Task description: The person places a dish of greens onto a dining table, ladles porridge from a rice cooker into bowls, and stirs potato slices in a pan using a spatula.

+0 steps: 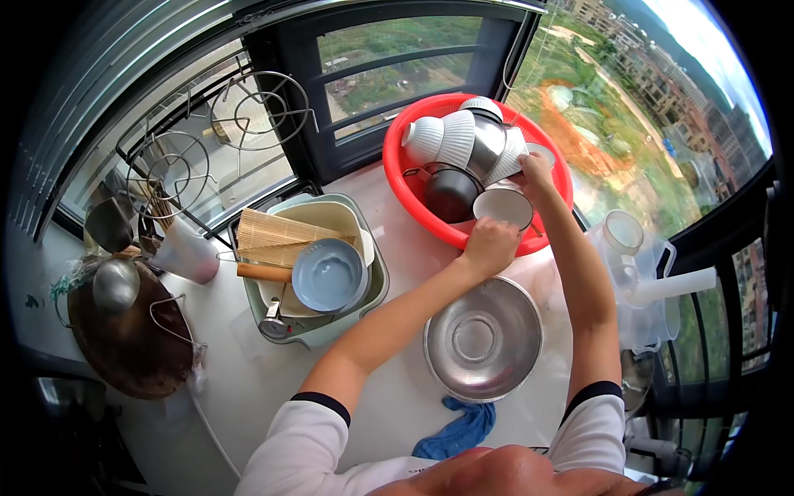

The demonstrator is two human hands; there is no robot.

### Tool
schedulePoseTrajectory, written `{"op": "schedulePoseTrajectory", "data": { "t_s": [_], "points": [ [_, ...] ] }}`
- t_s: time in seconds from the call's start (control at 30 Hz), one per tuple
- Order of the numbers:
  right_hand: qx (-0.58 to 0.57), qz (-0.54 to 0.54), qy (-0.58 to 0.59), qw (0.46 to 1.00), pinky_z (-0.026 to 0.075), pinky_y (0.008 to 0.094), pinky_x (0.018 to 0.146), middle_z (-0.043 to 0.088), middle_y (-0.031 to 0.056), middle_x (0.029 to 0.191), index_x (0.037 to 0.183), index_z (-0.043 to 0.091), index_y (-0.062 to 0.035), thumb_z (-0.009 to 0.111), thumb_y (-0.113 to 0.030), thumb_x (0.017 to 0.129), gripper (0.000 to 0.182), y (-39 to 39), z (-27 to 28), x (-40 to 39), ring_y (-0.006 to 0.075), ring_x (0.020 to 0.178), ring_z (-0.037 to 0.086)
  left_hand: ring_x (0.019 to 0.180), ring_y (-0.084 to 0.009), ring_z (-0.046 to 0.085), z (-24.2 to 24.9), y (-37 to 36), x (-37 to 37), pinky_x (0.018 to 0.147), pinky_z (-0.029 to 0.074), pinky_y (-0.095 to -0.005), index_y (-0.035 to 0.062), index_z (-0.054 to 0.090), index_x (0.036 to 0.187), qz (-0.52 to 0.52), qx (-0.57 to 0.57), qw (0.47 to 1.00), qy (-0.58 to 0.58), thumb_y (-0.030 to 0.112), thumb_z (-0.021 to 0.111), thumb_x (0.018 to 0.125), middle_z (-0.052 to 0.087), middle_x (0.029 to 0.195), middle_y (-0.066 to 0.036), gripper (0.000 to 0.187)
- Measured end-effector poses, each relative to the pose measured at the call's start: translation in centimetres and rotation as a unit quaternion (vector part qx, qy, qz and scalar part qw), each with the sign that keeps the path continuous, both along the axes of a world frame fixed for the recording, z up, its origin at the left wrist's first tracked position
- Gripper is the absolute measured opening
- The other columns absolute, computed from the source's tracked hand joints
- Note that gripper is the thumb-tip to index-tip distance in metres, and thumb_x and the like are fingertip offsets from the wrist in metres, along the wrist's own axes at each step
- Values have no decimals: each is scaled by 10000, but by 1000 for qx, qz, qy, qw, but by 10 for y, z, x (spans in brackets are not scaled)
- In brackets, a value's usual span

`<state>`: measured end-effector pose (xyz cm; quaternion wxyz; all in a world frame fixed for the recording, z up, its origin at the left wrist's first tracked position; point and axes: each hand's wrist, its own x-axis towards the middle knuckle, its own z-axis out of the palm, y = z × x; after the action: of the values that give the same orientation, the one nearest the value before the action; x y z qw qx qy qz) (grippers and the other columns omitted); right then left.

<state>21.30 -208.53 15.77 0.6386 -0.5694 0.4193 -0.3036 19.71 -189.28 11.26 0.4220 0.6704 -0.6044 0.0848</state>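
both hands grip one small white bowl with a dark rim (pixel 504 207), tilted on its side: the left hand (pixel 490 245) closes on its lower edge, the right hand (pixel 535 171) on its upper edge. the bowl sits inside the round red plastic basket (pixel 399 178), at its near side, touching a dark metal pot (pixel 451 194) and below a stack of white ribbed bowls (pixel 451 136). near the basket on the white counter (pixel 240 372) lies a steel colander (pixel 484 339), a blue cloth (pixel 459 431) beside it.
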Motion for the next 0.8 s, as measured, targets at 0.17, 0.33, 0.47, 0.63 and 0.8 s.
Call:
{"op": "schedulePoseTrajectory", "data": {
  "t_s": [0.17,0.33,0.47,0.63,0.8],
  "points": [
    [-128,-61,-20,990,589,428,657,589,174,987,1072,516,46,449,-99,897,236,-21,-1,-14,280,822,645,683,-329,616,1,1,2,718,449,-436,40,627,753,1,-6,1000,-1,180,568,846,636,698,-141,179],
    [-141,-121,-64,980,578,378,614,560,133,963,1072,478,25,444,-172,944,237,4,46,-43,218,777,622,813,-329,613,7,2,-3,851,434,-436,28,618,884,-4,97,995,8,177,551,860,639,826,-152,166],
    [-143,-149,-97,974,582,381,644,555,128,978,1059,480,35,447,-170,952,233,14,65,-76,224,797,622,1013,-313,567,12,14,-10,913,411,-488,11,593,982,36,-48,998,-35,220,508,906,613,990,-190,238],
    [-282,-82,-109,950,526,313,585,549,71,889,1021,505,8,442,-152,977,178,75,104,-134,149,750,566,1081,-316,562,63,94,-40,972,430,-415,5,552,1184,21,-68,981,178,97,577,869,587,1078,-173,329],
    [-532,-10,-94,842,387,259,523,525,48,747,953,517,-15,468,-98,973,98,216,161,-196,122,579,458,1079,-244,601,131,205,-70,925,472,-380,28,533,1205,-111,-41,798,591,364,508,961,591,1202,-153,416]
  ]
}}
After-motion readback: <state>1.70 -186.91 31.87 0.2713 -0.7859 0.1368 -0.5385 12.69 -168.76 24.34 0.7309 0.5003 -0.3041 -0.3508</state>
